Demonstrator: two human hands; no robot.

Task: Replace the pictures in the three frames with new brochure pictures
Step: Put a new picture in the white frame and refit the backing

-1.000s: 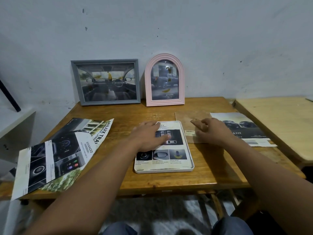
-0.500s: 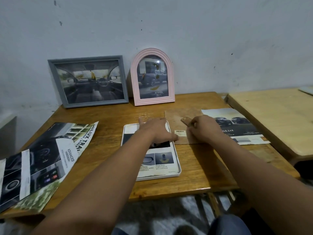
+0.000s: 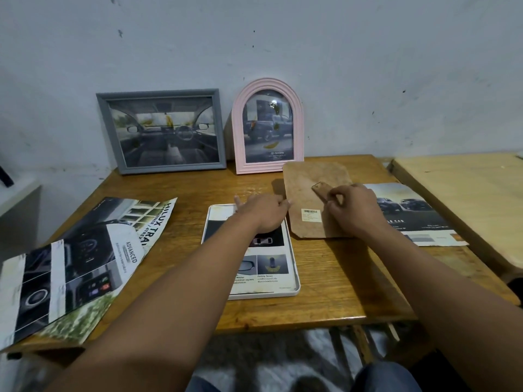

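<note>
Wooden and brown, the worktop [image 3: 334,278] holds three frames. A white frame [image 3: 294,281] lies flat in the middle, near the front, with a brochure picture [image 3: 271,264] of car parts lying in it. Far back, a grey frame [image 3: 161,131] stands against the wall with a picture of the inside of a car, and just to its right a pink arched frame [image 3: 267,125] stands with a picture of a truck. The left hand [image 3: 263,212] rests on the far part of the white frame, its fingers loosely curled and holding nothing. Just right of that frame lies a brown backing board [image 3: 305,199] with a small white sticker. The right hand [image 3: 353,207] rests on the board, and its fingers pinch the little stand flap [image 3: 319,189]. A loose car picture [image 3: 418,219] lies to the right, partly under that hand, close to the worktop's right edge. A big open brochure [image 3: 79,264] lies on the left and hangs past the near left corner. Bare wood shows near the front edge, right of the white frame. Another pale table [image 3: 467,193] sits further right.
</note>
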